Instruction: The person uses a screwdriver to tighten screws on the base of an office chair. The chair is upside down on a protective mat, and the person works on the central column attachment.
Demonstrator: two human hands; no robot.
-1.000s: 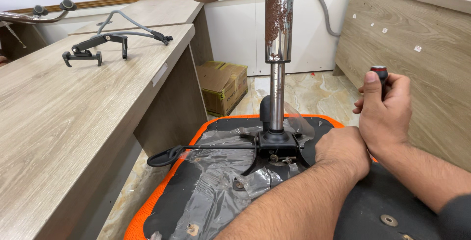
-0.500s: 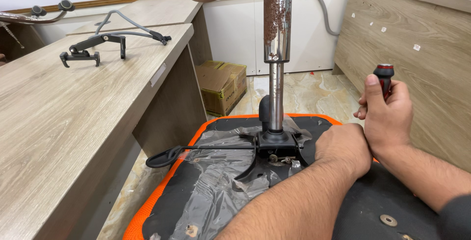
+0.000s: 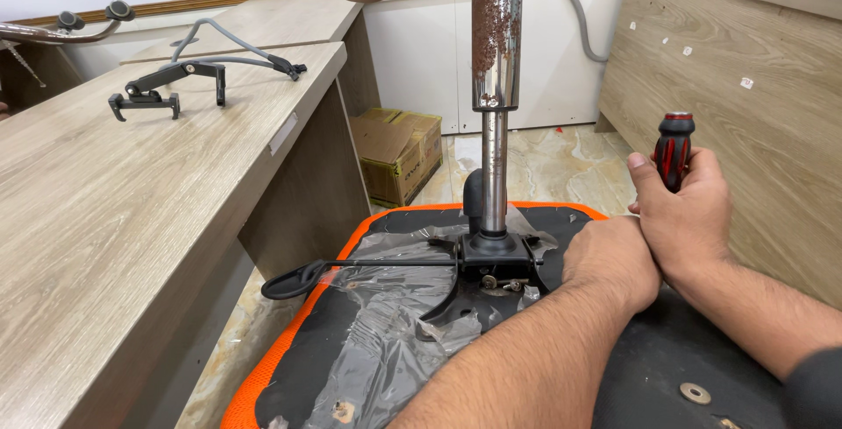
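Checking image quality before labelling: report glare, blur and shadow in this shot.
Head view: even indoor light, sharp throughout; bright glare streaks on the chrome column and the crinkled plastic wrap; soft shadow under the desk; right hand and screwdriver unblurred.

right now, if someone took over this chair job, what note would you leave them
Left hand: closed, resting on the upturned seat beside the mechanism plate.
Right hand: gripping a red-and-black screwdriver, handle up, tip hidden behind the left hand.
Rusty gas column stands upright in the plate; lever points left.
Done: seat is flipped, plastic wrap partly torn.
Left: plate is on the seat; its fasteners are hidden, so check them.
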